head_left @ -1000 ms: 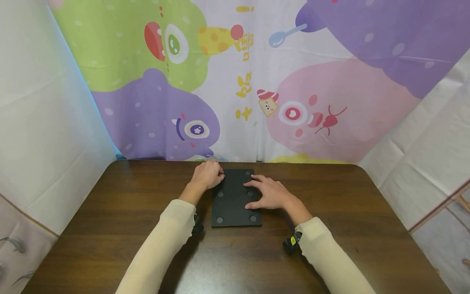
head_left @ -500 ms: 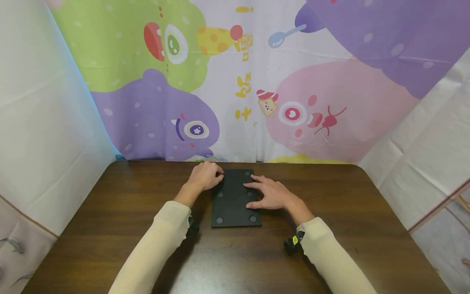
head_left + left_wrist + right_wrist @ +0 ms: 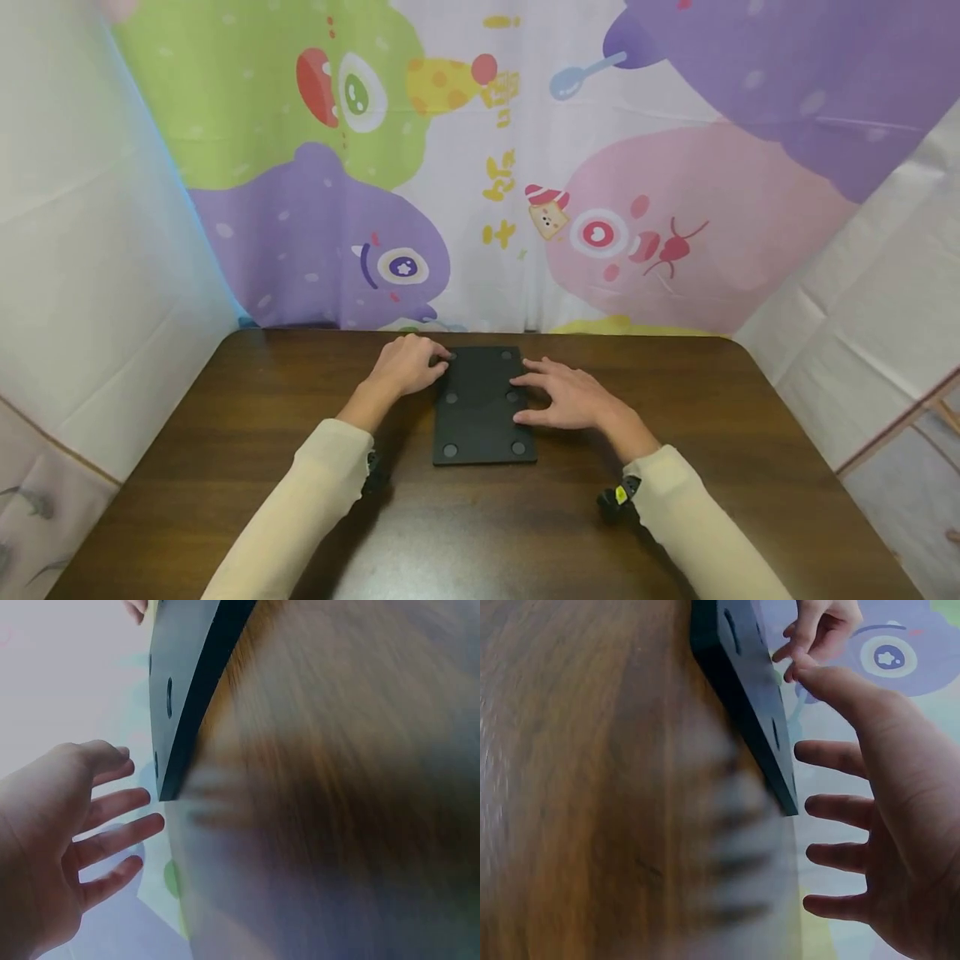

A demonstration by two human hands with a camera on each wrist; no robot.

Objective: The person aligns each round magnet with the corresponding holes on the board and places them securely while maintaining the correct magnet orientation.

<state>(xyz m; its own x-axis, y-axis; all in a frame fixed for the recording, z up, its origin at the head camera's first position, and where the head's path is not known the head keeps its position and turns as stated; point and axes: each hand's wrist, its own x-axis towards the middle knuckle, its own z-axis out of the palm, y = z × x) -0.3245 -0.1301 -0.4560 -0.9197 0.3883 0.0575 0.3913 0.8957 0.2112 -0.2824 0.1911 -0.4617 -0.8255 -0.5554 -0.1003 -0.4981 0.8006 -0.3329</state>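
A flat black rectangular board (image 3: 482, 425) lies on the table, with round grey discs set along its two long sides. At its far left corner is my left hand (image 3: 407, 364), fingers loosely bent; in the left wrist view the left hand (image 3: 52, 832) has its fingers spread apart and grips nothing. Over the board's right edge hovers my right hand (image 3: 573, 394). From the right wrist the right hand (image 3: 911, 795) shows separated fingers just off the board (image 3: 754, 697), holding nothing.
The brown wooden table (image 3: 480, 533) runs back to a cartoon-printed curtain (image 3: 487, 167). White cloth panels (image 3: 90, 208) close in both sides. Small black cameras are strapped to both wrists.
Both hands have drawn outward from the board, the left hand to the left and the right hand to the right. The board has stayed in almost the same place.
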